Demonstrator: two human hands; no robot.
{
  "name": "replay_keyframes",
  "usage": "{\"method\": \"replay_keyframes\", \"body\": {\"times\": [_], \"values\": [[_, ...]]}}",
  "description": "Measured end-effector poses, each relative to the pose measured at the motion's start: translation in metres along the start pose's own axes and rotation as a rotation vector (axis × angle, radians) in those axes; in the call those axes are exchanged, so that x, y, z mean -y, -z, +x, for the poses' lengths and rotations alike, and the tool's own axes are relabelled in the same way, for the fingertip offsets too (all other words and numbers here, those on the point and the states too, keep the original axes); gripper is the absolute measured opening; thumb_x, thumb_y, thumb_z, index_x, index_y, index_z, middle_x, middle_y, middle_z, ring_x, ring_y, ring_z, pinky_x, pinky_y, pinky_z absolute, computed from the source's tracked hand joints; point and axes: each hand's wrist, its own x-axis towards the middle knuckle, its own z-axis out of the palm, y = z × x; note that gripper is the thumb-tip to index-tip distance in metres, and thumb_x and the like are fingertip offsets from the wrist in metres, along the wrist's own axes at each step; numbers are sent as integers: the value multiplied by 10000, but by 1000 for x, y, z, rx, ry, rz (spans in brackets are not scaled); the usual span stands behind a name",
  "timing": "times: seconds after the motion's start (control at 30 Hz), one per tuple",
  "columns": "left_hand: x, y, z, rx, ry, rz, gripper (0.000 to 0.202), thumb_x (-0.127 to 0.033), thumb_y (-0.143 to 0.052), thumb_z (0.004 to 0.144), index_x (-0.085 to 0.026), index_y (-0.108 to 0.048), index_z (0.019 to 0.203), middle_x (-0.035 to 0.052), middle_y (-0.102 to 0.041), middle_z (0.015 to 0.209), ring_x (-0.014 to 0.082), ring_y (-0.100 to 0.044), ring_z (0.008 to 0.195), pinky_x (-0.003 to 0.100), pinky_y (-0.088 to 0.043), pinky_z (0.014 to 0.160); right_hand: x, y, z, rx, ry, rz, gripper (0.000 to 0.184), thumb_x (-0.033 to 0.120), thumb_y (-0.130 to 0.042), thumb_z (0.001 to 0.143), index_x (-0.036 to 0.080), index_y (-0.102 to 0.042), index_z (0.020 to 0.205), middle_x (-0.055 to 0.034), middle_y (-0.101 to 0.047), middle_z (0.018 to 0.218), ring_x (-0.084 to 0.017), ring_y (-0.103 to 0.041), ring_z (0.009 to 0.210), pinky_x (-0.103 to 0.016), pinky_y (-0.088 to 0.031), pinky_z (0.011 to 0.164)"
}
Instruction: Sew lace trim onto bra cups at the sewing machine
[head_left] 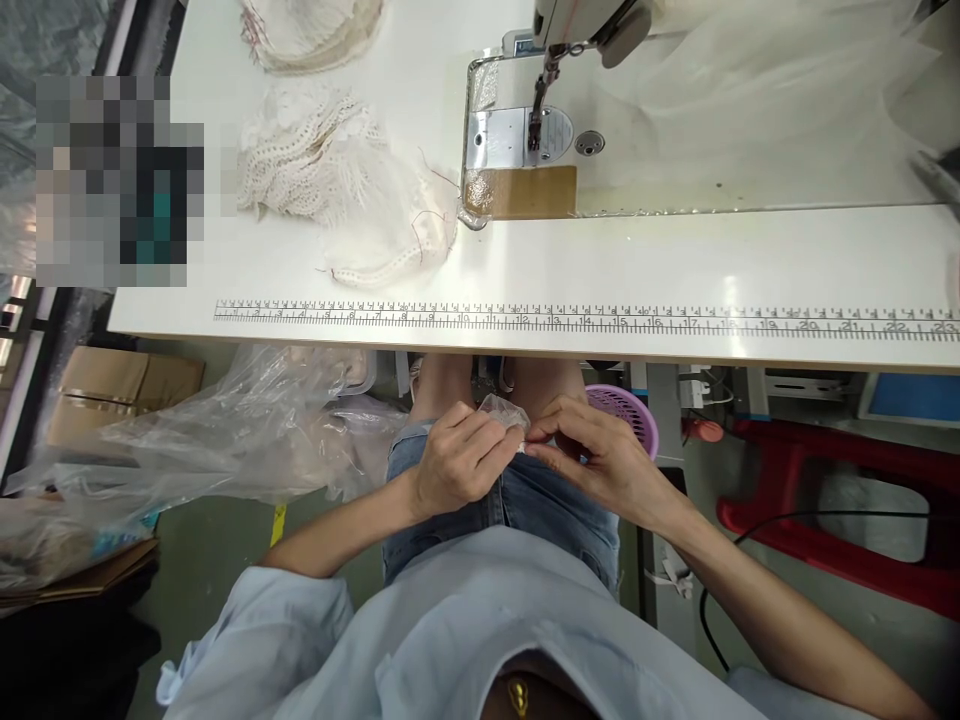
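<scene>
Both hands are down over my lap, below the front edge of the white sewing table (570, 270). My left hand (457, 460) is closed, its fingers pinching a small clear plastic packet (504, 412) with something white inside. My right hand (600, 455) meets it from the right, thumb and fingers pinched on the same packet. What the packet contains is too small to make out. Denim shorts (525, 510) lie under the hands.
A sewing machine (540, 110) stands at the table's back, sheer white fabric (750, 90) to its right. White lace pieces (330, 170) lie on the left. A printed ruler (585, 318) runs along the front edge. Plastic bags (225, 430), a purple basket (626, 408) and a red stool (832, 510) are below.
</scene>
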Motion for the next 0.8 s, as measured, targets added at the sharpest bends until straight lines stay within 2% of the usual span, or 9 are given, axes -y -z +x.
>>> {"method": "replay_keyframes", "body": {"times": [0.17,0.37,0.47,0.57,0.63,0.7,0.73,0.8], "values": [[-1,-1,1,9,5,-2,88,-60,-587,817,-85,-611,898,-19,-507,572,110,-445,561,282,-290,559,3,-2,0,-9,-17,-4,73,209,-509,903,193,-556,850,-35,-562,807,-129,-504,643,-258,-392,552],[-3,0,3,85,54,-27,94,-92,-528,860,-115,-611,823,-13,-520,585,109,-454,554,286,-290,573,8,-5,-2,-60,103,28,73,132,-468,899,194,-500,876,-37,-509,805,-148,-475,692,-275,-373,581],[-4,1,5,143,154,-135,133,-100,-512,855,-123,-612,770,-4,-541,610,112,-470,573,282,-321,588,7,-5,-1,-74,141,81,79,125,-469,904,195,-506,899,-42,-511,825,-156,-489,738,-282,-397,623],[-4,2,6,212,272,-306,166,-146,-512,869,-129,-625,747,-11,-534,613,102,-472,570,268,-347,603,7,-6,1,-38,96,203,79,165,-470,922,200,-519,870,-53,-514,877,-158,-509,780,-291,-428,665],[-4,5,6,264,356,-419,226,-187,-521,877,-140,-625,683,-18,-506,591,96,-459,557,258,-352,602,9,-7,2,12,30,337,90,192,-445,941,204,-509,880,-54,-529,928,-122,-509,683,-268,-436,609],[-2,9,7,328,436,-519,244,-179,-533,862,-147,-642,647,-19,-495,585,94,-454,560,249,-356,602,10,-7,1,49,-17,407,103,196,-404,957,210,-487,897,-36,-552,892,-87,-467,553,-240,-407,521],[0,11,8,366,467,-560,228,-160,-539,849,-151,-664,659,-17,-503,593,93,-457,565,247,-359,607,9,-5,-1,56,-19,368,112,192,-391,959,210,-479,892,-21,-558,834,-84,-448,518,-234,-386,495],[3,15,11,435,539,-641,187,-135,-552,827,-160,-714,738,-16,-528,608,88,-465,566,246,-363,614,0,1,-8,48,-2,129,127,180,-392,942,205,-481,855,-10,-550,720,-105,-458,517,-240,-355,485]]}}
